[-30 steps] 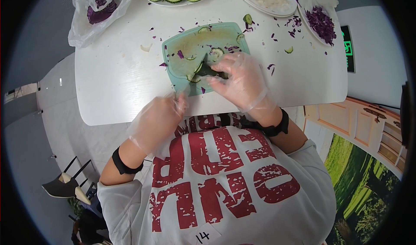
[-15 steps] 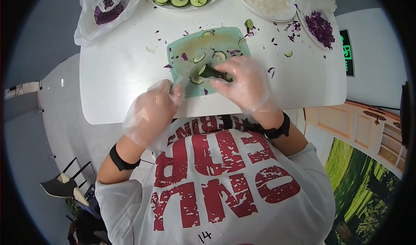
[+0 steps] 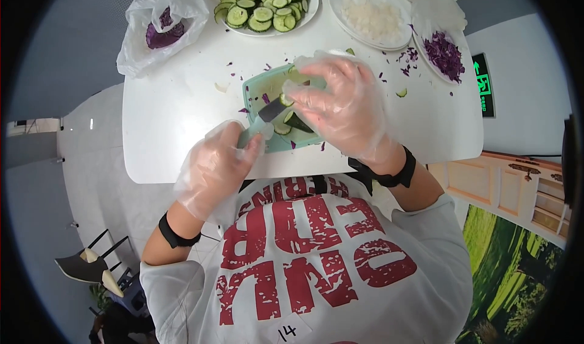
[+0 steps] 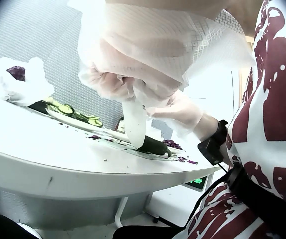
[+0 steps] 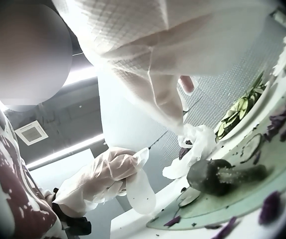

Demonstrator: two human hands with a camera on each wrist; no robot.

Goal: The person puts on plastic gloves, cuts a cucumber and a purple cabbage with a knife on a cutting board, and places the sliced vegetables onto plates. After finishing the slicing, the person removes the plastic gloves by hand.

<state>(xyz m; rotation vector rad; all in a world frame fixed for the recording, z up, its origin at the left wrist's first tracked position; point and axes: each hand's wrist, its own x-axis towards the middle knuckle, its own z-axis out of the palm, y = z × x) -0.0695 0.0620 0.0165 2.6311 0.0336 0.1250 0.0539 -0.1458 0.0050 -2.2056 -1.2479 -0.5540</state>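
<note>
In the head view my gloved left hand [image 3: 214, 164] grips a knife [image 3: 272, 110] by its pale green handle, the blade raised over the green cutting board [image 3: 248, 94]. A cucumber slice [image 3: 285, 100] shows at the blade's tip, beside the fingertips of my gloved right hand [image 3: 347, 104]. That hand is lifted over the board, its thumb and fingers spread apart and loosely bent. Below it lies a cut piece of cucumber [image 3: 297, 123], with a loose slice [image 3: 281, 128] at its left. In the right wrist view the cucumber piece [image 5: 210, 177] rests on the board, untouched.
A plate of cucumber slices [image 3: 261, 15] stands at the back, left of a plate of pale shreds [image 3: 372, 18]. Shredded purple cabbage [image 3: 444, 55] fills a plate at the right. A white bag [image 3: 137, 49] holds more cabbage. Purple scraps dot the table [image 3: 182, 125].
The knife has come up off the cucumber. My right hand has let go of the cucumber piece and risen toward the blade. The head view has tilted, showing more of the back plates.
</note>
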